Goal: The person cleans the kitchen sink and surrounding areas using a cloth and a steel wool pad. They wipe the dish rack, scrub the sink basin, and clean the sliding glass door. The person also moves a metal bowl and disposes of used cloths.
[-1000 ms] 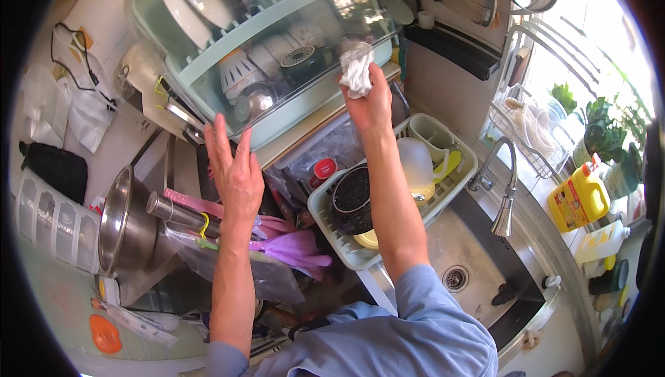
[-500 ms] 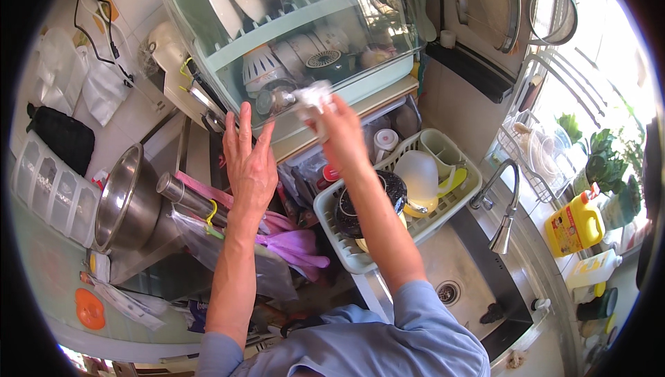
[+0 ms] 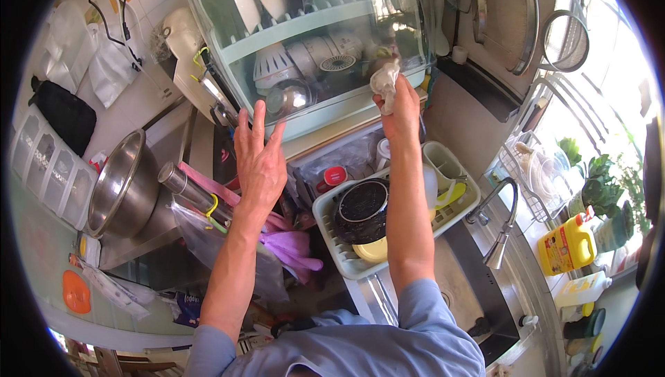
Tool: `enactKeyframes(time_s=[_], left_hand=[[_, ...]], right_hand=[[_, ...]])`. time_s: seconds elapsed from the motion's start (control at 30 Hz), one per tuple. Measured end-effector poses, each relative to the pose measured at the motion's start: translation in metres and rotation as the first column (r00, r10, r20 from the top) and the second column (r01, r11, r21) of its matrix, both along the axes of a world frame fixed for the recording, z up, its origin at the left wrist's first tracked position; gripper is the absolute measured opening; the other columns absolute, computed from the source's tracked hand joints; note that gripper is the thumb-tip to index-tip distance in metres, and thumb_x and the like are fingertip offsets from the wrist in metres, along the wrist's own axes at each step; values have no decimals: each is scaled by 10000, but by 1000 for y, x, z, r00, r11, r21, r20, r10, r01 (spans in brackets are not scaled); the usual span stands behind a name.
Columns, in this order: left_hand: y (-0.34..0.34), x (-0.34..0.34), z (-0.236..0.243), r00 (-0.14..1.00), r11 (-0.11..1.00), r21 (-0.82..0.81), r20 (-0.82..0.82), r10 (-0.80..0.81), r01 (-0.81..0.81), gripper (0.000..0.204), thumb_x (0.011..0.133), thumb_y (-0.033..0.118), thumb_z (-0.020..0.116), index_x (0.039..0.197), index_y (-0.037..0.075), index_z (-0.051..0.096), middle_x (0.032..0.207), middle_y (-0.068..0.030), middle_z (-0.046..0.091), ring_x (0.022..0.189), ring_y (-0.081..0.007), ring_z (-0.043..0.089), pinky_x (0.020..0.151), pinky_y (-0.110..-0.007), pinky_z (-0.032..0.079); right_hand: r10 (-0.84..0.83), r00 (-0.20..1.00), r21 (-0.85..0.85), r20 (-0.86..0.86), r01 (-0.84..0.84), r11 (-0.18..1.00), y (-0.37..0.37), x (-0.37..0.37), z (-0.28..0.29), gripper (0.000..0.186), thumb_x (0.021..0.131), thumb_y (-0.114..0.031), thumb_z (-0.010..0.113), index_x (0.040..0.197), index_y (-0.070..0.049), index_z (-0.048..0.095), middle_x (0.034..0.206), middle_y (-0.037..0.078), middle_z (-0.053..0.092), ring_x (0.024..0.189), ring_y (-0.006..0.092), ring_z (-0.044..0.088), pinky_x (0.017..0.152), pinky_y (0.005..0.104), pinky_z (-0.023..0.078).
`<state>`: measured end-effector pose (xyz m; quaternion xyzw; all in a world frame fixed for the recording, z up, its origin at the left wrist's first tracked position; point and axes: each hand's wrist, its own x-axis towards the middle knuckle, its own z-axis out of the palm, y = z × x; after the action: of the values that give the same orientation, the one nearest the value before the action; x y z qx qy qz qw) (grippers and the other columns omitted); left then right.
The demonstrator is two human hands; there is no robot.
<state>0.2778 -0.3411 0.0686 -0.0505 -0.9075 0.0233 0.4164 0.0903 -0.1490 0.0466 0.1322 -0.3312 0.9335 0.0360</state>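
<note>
As right hand (image 3: 402,115), gripping white cloth (image 3: 385,85), shifts rightward along clear rack cover (image 3: 360,41), left hand (image 3: 260,166) stays spread, empty; wiping apparently nears right end.

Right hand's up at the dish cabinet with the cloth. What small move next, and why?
Probably slide the white cloth a little left along the lower front of the clear cover: the right hand grips it at the cover's lower right, and the left hand, open and empty, sits by the lower left corner, where it could steady the cover.
</note>
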Motion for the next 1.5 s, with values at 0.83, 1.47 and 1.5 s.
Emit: enactKeyframes(time_s=[0.83,1.47,1.5], left_hand=[[-6,-10,-11,998,997,-42,24,59,-58,436,785,-23,562,1217,38,555,1504,-146,237,1356,-424,228,1086,-512,249],[-10,-8,-12,999,1000,28,35,10,-11,525,738,-54,607,1248,43,531,1514,-148,211,1376,-422,190,1112,-486,236],[-8,-9,-13,999,999,35,35,3,-5,525,736,-56,608,1246,43,531,1514,-148,211,1375,-423,191,1111,-486,237]], right_hand=[[-352,931,156,94,336,929,31,-42,-12,256,909,-204,522,989,25,603,866,75,643,723,148,611,576,277,515],[-265,964,227,36,250,941,-8,10,-18,280,925,-296,526,916,-27,606,735,17,570,616,101,508,528,264,391],[-259,963,163,67,246,955,4,0,-17,301,928,-316,526,950,-26,607,787,31,596,660,107,542,538,262,425]])
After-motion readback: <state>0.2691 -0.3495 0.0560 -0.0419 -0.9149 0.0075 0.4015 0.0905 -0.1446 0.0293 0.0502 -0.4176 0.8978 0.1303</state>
